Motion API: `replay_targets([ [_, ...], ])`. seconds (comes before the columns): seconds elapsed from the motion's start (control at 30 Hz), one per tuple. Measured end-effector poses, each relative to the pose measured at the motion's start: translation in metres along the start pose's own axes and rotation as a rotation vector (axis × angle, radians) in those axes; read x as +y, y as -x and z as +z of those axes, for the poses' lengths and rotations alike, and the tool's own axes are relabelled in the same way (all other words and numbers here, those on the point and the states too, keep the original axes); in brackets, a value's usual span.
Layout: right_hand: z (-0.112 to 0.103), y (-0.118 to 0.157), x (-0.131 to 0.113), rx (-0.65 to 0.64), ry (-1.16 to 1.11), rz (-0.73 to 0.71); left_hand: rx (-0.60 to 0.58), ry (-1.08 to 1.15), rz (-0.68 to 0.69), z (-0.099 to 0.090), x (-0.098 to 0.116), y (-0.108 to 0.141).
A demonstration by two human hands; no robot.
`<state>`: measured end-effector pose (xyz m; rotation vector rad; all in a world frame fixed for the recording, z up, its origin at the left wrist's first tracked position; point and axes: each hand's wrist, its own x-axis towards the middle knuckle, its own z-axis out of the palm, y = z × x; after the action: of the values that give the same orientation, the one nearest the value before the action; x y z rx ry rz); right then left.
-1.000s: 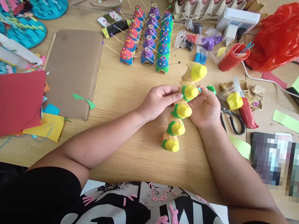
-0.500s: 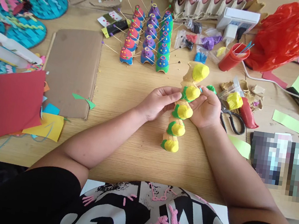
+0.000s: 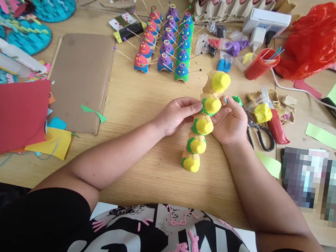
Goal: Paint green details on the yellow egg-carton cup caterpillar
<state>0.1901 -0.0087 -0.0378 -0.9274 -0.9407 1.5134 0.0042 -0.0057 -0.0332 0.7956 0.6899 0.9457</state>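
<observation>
A strip of egg-carton cups [image 3: 203, 126], capped in yellow clay with green clay on the lower cups, stands out over the table in the middle. My left hand [image 3: 179, 114] pinches its left edge near the second cup from the top. On the strip's right side is my right hand [image 3: 230, 120], with thumb and fingertips closed on a small light-blue thing too small to make out. The top cup shows bare carton under its yellow cap. Beyond my hands sit three decorated rows: red [image 3: 145, 48], purple [image 3: 167, 47] and blue-green [image 3: 183, 55], with pins stuck in them.
Scissors [image 3: 262, 135], a yellow clay lump [image 3: 263, 113] and carton scraps lie to the right. Behind them stand a red cup [image 3: 259, 68] and a red plastic bag [image 3: 317, 42]. Cardboard [image 3: 79, 80] and red foam sheet [image 3: 15, 115] lie left.
The strip has turned slightly, its upper end moving left and more green showing on the second cup. My hands have barely shifted.
</observation>
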Motion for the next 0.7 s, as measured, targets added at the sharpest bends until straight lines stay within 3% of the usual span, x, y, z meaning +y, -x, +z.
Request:
replay_targets([
  [0.4,0.004,0.002,0.000,-0.063,-0.253,0.080,-0.049,-0.081,-0.041,-0.002,0.002,0.001],
  [0.7,0.000,0.000,0.002,-0.012,-0.274,0.102,-0.068,-0.337,0.156,-0.013,0.003,-0.005],
])
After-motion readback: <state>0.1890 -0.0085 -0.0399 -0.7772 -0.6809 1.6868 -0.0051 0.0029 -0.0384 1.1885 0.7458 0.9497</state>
